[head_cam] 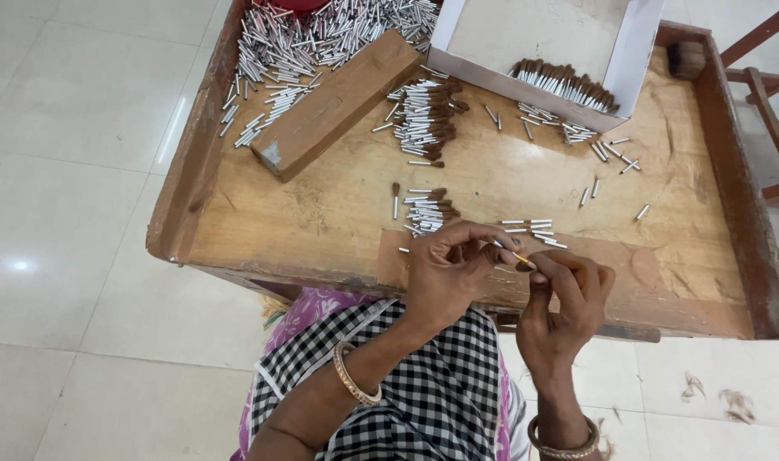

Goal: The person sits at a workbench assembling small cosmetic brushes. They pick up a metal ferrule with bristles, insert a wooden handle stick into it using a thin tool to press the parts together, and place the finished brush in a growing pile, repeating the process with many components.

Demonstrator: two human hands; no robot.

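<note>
A worn wooden tray table [492,183] on a pale tiled floor [82,128], with both hands meeting at its near edge.

The left hand [447,271] is curled, fingertips pinched on a thin white tube [510,253]; the right hand [567,300], also curled tight, pinches the tube's other end, at 6 o'clock on the tray. The step in hand appears to be fitting or trimming a brown tuft into one tube; the next move probably calls for a steady, fine pinch. One wooden block [338,102] lies at 11 o'clock, one white cardboard box [637,51] at 1 o'clock holding a row of brown-tipped tubes [564,81]. A heap of plain tubes [321,38] at 12 o'clock and two brown-tipped clusters [428,115] toward the centre are too many to count; two bangles show, one per wrist.
</note>
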